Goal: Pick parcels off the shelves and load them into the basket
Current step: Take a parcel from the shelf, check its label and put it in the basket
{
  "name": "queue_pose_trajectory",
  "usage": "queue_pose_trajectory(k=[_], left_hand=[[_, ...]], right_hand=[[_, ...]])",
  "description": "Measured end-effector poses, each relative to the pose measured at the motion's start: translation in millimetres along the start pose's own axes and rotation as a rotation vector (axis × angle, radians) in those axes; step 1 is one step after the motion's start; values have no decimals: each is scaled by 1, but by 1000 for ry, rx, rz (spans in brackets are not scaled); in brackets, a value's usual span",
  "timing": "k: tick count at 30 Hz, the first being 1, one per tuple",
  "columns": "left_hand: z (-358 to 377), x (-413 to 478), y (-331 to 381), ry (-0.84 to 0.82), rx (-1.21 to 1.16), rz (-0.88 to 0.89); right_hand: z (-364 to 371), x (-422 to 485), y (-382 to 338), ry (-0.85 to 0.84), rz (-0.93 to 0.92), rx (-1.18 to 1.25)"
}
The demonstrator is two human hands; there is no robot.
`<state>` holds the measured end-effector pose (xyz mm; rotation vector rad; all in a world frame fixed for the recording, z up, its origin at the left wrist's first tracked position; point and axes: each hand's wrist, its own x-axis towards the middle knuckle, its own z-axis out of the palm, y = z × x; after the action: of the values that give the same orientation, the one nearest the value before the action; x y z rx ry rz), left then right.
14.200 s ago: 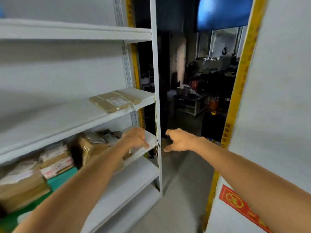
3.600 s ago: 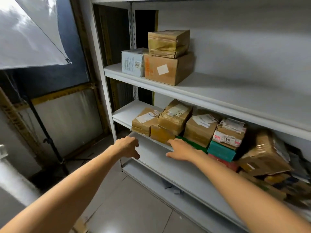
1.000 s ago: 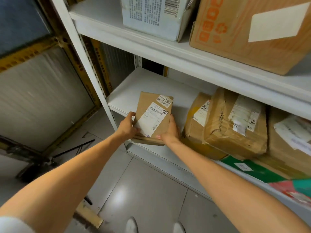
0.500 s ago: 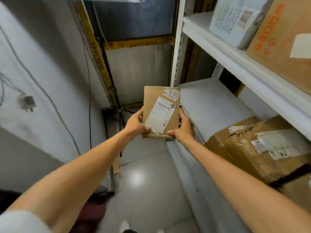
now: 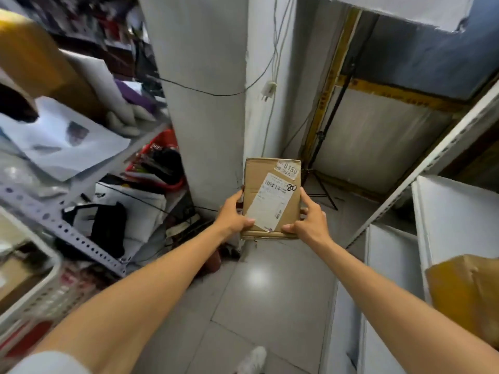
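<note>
Swinging round to the left since half a second back: the shelf [image 5: 459,211] that was filling the right of the view is now sliding off toward the edge, and the parcel [image 5: 271,198] is sitting in front of a grey pillar [image 5: 208,103] instead of beside the shelf board.

Going left to right. Down in the far left corner I'm seeing a white slotted basket [image 5: 35,295], blurry, with something brown inside, can't tell what. I'm guessing that's where this one is going. Then the left hand [image 5: 235,215] is holding the parcel's lower left corner, thumb lying across the front. The parcel itself is hanging in the air, upright, label facing me, well apart from both shelf and basket. The right hand [image 5: 310,222] is gripping the lower right corner the same way. Over on the right, another brown parcel [image 5: 464,287] is lying on the shelf.

So I'm reckoning we're mid-carry: pick done, drop not yet. The next move is calling for more turn to the left and a lowering toward that basket, keeping both hands on until it's over the rim.
</note>
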<state>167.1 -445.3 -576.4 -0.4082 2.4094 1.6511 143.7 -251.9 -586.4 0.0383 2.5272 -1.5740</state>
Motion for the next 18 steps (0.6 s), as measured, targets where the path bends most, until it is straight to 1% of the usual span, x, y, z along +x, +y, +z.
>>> queue_pose_trajectory(k=[7,12,16,18], left_hand=[[-78,-120,-81,300,-31,-124],[-125,-211,-134,514,-89,-280],[-156,-275,-160,676,-139,-372],[-169,-299,-171,756,-172,-391]], right_hand=[[100,-73,-34,-296,-105,-72],[178,-128,-62,-525,-190,-153],[237,-168,-78,-689,-249,-159],[263,-181,-90,-770,-309,-168]])
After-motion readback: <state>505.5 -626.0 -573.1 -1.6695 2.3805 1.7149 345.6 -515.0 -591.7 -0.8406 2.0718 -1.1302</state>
